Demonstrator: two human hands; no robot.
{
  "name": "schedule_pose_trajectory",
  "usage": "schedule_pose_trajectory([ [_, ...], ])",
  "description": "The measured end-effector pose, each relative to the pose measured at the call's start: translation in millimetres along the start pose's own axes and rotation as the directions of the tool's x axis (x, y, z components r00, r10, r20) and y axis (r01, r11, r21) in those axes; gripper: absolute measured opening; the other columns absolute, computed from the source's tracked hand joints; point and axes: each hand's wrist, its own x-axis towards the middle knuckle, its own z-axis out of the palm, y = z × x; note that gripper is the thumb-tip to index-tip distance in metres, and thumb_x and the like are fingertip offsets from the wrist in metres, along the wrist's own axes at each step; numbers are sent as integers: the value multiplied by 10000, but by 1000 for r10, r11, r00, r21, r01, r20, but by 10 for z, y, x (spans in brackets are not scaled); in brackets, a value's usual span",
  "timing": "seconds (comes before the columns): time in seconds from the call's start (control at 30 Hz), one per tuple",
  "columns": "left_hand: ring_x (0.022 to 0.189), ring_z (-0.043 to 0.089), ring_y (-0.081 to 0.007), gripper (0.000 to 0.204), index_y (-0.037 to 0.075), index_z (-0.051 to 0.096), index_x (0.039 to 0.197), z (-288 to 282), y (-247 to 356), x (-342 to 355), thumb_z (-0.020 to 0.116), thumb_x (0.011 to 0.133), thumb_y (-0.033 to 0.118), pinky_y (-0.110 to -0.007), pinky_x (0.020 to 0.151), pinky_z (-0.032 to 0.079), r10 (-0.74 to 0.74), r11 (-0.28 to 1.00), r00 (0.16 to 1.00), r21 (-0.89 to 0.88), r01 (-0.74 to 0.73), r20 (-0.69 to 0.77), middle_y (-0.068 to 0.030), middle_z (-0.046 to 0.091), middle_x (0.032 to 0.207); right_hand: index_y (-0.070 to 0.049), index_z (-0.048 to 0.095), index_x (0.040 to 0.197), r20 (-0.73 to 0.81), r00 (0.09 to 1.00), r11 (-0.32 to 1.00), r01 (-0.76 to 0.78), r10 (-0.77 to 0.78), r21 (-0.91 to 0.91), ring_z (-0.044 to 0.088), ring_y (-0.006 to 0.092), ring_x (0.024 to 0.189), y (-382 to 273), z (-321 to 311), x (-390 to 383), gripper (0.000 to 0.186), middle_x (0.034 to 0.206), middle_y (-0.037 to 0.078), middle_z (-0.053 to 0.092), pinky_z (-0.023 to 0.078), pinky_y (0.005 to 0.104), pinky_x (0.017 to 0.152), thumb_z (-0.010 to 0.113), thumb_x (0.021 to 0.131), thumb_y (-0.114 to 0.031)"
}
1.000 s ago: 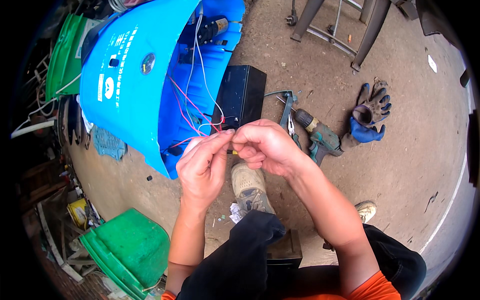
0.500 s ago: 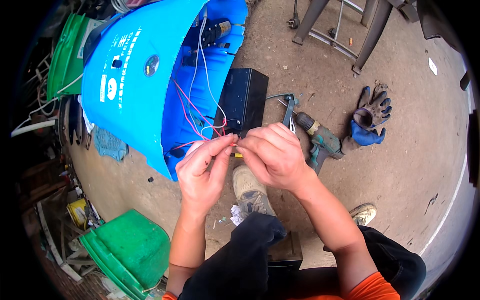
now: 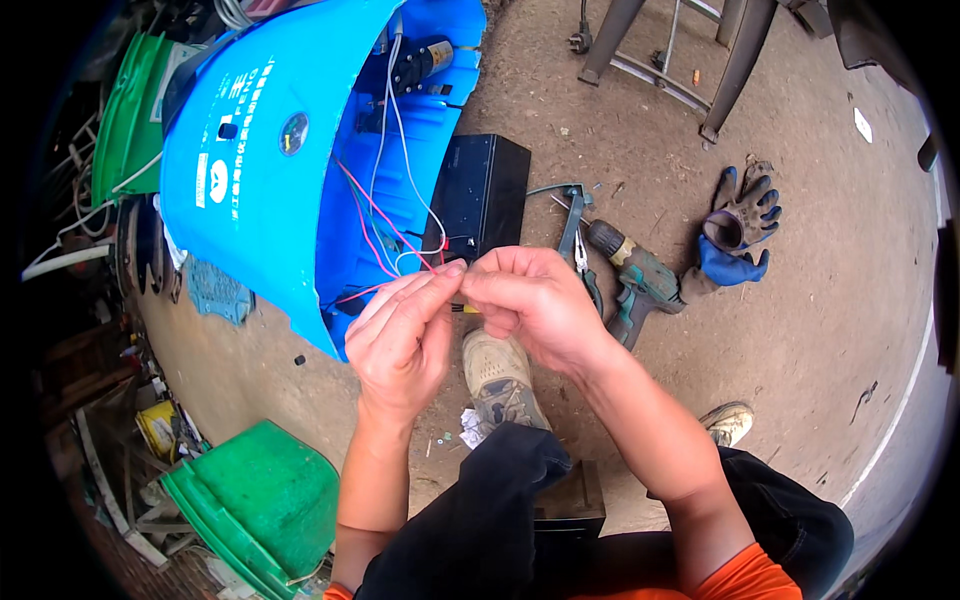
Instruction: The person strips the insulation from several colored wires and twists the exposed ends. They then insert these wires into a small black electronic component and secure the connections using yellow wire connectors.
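My left hand (image 3: 400, 335) and my right hand (image 3: 530, 300) meet fingertip to fingertip, both pinched on thin red wires (image 3: 368, 203). The exact spot where the wires lie between the fingers is hidden. These wires run out of a blue plastic housing (image 3: 255, 150) lying open toward me. Inside it sits a black motor-like part (image 3: 425, 62), and white wires (image 3: 408, 140) hang down from near it. Just beyond my fingers stands a black box-shaped battery (image 3: 485, 190), with a white wire reaching its near end.
Right of my hands lie a cordless drill (image 3: 645, 285), pliers (image 3: 581, 250) and blue-grey work gloves (image 3: 740, 225). A metal-legged stool (image 3: 690, 60) stands at the far right. Green plastic pieces (image 3: 255, 500) lie at the left, and my shoe (image 3: 495, 365) is below my hands.
My right fingers have curled in more and turned against the left fingertips. The housing and battery appear shifted slightly left in the view. Both hands keep hold of the wires.
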Motion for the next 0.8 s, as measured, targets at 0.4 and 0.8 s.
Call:
schedule_pose_trajectory([
  [0.4, 910, 739, -160, 213, -59, 707, 1092, -62, 12, -95, 726, 880, -54, -260, 782, 589, -420, 855, 902, -291, 430, 101, -143, 761, 1015, -27, 702, 1003, 563, 397, -231, 629, -725, -742, 620, 254, 806, 70, -125, 64, 247, 967, 94, 654, 475, 362, 700, 760, 764, -56],
  [0.8, 914, 743, -187, 280, -36, 676, 1157, -87, 59, -56, 702, 881, -74, -281, 777, 590, -351, 909, 927, -189, 372, 134, -142, 747, 1028, 0, 645, 997, 376, 521, 137, 703, -766, -698, 618, 268, 751, 165, -96, 71, 219, 889, 107, 634, 493, 348, 676, 749, 810, -42],
])
